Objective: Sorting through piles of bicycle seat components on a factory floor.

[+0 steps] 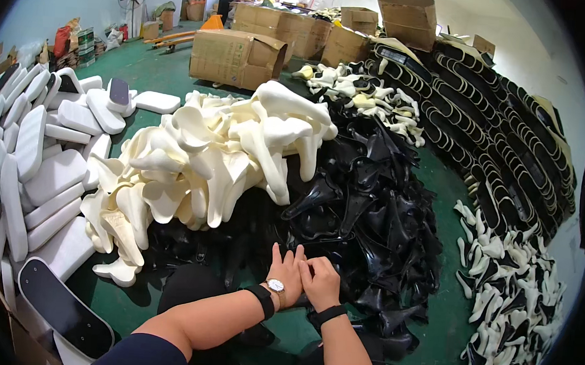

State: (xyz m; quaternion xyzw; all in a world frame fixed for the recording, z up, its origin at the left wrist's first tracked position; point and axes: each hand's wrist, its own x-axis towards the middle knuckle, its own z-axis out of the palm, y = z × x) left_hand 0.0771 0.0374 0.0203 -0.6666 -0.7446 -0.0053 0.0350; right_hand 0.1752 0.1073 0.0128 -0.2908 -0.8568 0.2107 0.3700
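Note:
My left hand (286, 275) has fingers stretched out and apart, pointing away from me. Against it, my right hand (321, 281) is closed, its fingers curled at the left hand's fingers; whatever it may pinch is hidden. A wristwatch and a black band circle my left wrist, and another black band is on the right. Just beyond both hands lies a heap of glossy black saddle-shaped shells (371, 218). Piled on its left part are cream saddle-shaped foam pads (230, 158), some upright, some tilted.
White padded slabs (56, 173) crowd the left, with a dark-faced one (66, 309) near me. Smaller white pieces (511, 299) are heaped at right below stacked black pieces with pale rims (493, 129). Cardboard boxes (237, 58) stand behind; a person (229, 2) is far off.

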